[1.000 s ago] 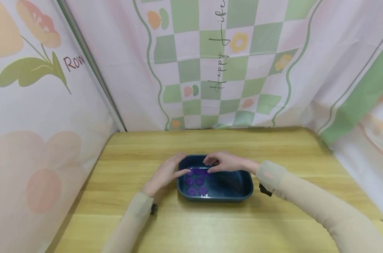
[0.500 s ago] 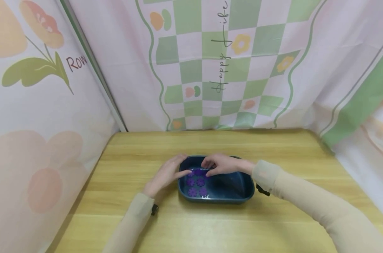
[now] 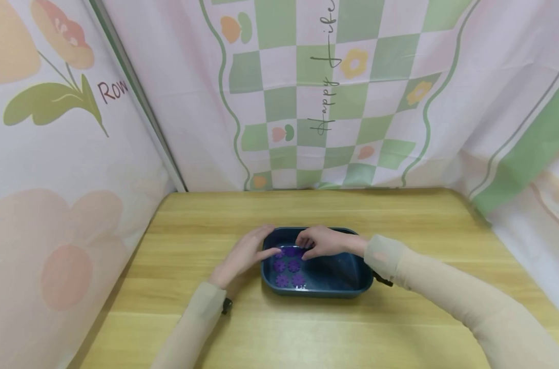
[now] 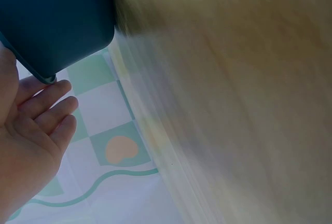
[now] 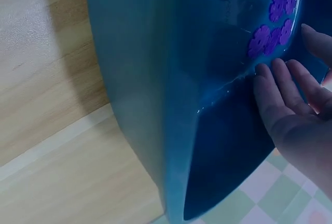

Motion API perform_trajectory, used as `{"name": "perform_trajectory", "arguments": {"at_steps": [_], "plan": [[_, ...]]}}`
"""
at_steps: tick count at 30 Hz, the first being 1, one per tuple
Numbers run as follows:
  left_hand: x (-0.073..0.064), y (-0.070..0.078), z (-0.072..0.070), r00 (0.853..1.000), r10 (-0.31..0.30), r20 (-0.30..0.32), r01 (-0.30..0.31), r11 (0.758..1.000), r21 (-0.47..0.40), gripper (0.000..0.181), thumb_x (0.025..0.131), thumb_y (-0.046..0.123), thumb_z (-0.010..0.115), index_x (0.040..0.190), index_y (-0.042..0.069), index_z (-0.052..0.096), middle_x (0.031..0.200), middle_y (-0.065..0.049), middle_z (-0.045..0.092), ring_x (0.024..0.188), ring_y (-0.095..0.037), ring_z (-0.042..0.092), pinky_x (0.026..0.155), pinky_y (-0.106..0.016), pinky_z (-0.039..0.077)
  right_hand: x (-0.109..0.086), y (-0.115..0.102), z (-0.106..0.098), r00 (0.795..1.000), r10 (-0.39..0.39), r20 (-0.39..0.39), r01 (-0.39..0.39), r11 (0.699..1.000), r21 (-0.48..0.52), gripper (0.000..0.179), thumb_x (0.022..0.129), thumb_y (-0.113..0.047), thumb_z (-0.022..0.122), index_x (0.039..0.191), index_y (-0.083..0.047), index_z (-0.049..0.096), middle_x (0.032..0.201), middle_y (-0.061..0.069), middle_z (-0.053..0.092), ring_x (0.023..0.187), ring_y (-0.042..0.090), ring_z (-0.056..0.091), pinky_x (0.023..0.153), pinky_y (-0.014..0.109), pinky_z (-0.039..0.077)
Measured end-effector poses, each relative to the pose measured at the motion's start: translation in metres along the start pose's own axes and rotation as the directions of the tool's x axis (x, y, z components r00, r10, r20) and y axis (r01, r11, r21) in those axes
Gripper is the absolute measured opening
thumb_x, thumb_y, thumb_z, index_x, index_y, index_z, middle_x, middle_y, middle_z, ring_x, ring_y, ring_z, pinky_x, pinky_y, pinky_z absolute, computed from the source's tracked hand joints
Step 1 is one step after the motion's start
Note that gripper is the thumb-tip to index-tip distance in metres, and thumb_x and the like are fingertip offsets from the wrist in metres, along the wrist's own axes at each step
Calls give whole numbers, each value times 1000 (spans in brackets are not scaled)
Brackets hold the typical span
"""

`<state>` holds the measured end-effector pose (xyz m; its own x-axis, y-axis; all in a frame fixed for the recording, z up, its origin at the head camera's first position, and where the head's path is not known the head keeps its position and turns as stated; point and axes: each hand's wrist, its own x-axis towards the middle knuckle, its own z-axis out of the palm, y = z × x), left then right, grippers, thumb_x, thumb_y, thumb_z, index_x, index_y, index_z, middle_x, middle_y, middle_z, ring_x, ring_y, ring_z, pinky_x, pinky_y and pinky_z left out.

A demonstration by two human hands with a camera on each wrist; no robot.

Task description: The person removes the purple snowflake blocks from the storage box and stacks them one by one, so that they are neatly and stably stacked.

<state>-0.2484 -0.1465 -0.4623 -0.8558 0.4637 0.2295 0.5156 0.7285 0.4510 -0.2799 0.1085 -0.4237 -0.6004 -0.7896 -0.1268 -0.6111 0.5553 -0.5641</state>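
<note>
A dark blue rectangular basin sits on the wooden table. Several purple flower-shaped pieces lie in close rows on its floor at the left end. My left hand rests over the basin's left rim, its thumb reaching inside to the back flowers and its loosely bent fingers outside by the corner. Inside the basin, my right hand hovers or touches beside the back row of flowers. Seen from the right wrist, its fingertips are close to the purple flowers, thumb apart, nothing visibly held.
The pale wooden table surrounds the basin. A cloth with green and white checks hangs behind it, and a flower-printed cloth hangs at the left. Bright glints show inside the basin; I cannot tell if there is water.
My right hand has shifted slightly down within the basin, near the back flowers. The left hand keeps its place at the rim. The whole view has moved a little.
</note>
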Motion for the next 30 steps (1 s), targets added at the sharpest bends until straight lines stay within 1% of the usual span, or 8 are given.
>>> {"name": "perform_trajectory", "arguments": {"at_steps": [6, 12, 16, 22, 27, 30], "plan": [[0, 1, 0, 1000, 9, -3, -9, 1000, -1, 68, 92, 42, 68, 144, 3, 50, 148, -18, 51, 141, -32, 47, 119, -47, 39, 0, -3, 2, 999, 34, 14, -33, 999, -35, 34, 89, -13, 73, 116, 5, 64, 115, 20, 70, 104, 31, 68, 92, 37, 60], [-1, 1, 1, 1000, -11, 8, 11, 1000, -10, 68, 92, 42, 69, 145, 5, 49, 150, -17, 50, 143, -31, 45, 120, -46, 38, 0, -2, 4, 998, 54, 21, -54, 998, -41, 34, 89, -13, 74, 116, 5, 64, 115, 19, 70, 104, 29, 68, 91, 36, 60], [-2, 1, 1, 1000, -4, 0, 4, 1000, -12, 67, 92, 41, 69, 144, 4, 49, 149, -18, 51, 142, -32, 46, 119, -47, 39, 0, -1, 6, 998, 63, 27, -62, 997, -37, 34, 89, -13, 74, 117, 4, 64, 115, 18, 70, 104, 28, 68, 91, 36, 60], [-1, 1, 0, 1000, -5, 10, 5, 1000, -12, 69, 92, 42, 68, 145, 3, 48, 149, -19, 50, 141, -32, 46, 119, -47, 39, 0, -1, 7, 997, 74, 29, -73, 996, -46, 35, 89, -14, 74, 117, 4, 64, 115, 18, 70, 103, 27, 68, 91, 37, 60], [-1, 0, 0, 1000, -10, 14, 10, 1000, -2, 70, 92, 46, 66, 146, 4, 48, 150, -18, 50, 141, -31, 46, 119, -46, 39, 2, -2, 6, 997, 71, 35, -68, 995, -70, 35, 88, -15, 75, 116, 4, 65, 113, 17, 70, 101, 25, 68, 89, 34, 60], [-1, 0, 0, 1000, -10, 9, 10, 1000, -8, 69, 93, 44, 66, 145, 4, 48, 150, -18, 50, 141, -32, 47, 119, -47, 39, 2, -2, 6, 997, 61, 36, -58, 994, -89, 35, 88, -15, 75, 115, 4, 65, 112, 17, 71, 99, 24, 69, 88, 33, 60]]}}
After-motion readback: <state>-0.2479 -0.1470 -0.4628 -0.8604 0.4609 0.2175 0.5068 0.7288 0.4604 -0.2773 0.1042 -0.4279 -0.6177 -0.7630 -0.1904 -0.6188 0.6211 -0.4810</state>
